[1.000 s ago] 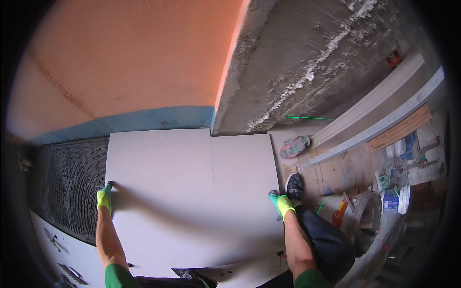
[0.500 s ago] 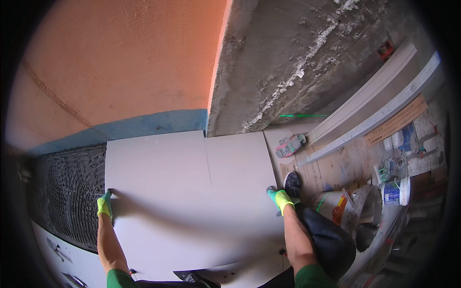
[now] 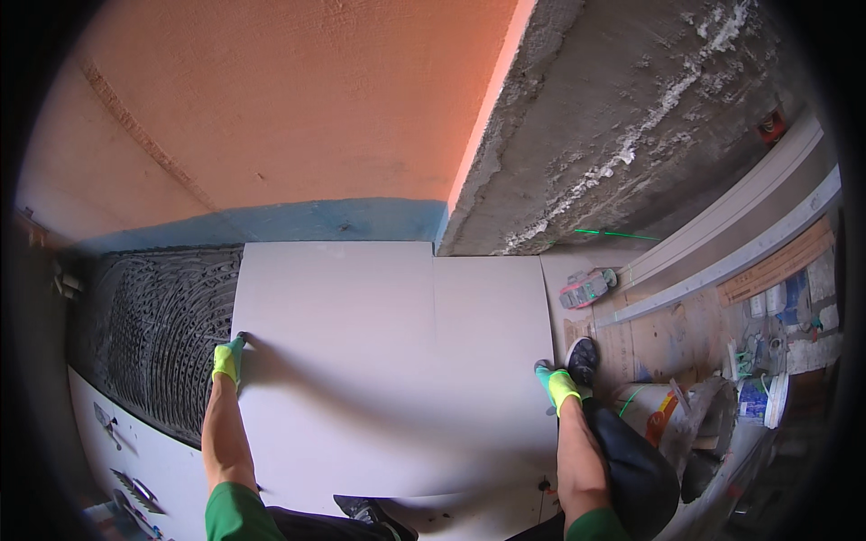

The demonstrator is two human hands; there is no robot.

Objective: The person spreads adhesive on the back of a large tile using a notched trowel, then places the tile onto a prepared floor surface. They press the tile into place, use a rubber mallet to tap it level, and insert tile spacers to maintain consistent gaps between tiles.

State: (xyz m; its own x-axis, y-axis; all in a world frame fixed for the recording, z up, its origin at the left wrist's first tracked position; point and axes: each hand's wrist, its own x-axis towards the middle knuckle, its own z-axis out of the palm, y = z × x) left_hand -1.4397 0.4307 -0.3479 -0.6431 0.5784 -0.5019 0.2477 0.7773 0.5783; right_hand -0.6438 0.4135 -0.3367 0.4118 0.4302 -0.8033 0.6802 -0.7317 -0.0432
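A large pale tile (image 3: 388,361) lies in front of me, its far edge close to the blue band at the foot of the wall. A notch at its far side fits around the wall corner, and a thin line runs from there. My left hand (image 3: 229,357), in a yellow-green glove, is closed on the tile's left edge, beside ridged dark adhesive (image 3: 153,334). My right hand (image 3: 557,386), gloved alike, grips the right edge near my shoe (image 3: 582,359). The undersides of both grips are hidden.
A laser level (image 3: 588,288) stands beyond my right hand, near leaning boards (image 3: 731,207). Buckets (image 3: 762,398) and cardboard (image 3: 663,347) lie to the right. A trowel (image 3: 108,424) and a notched trowel (image 3: 135,490) rest on pale tile at the lower left.
The whole view has swung, so wall, tile and hands appear farther right. Both hands keep their places on the tile's edges; any shift of the tile against the wall is too small to tell.
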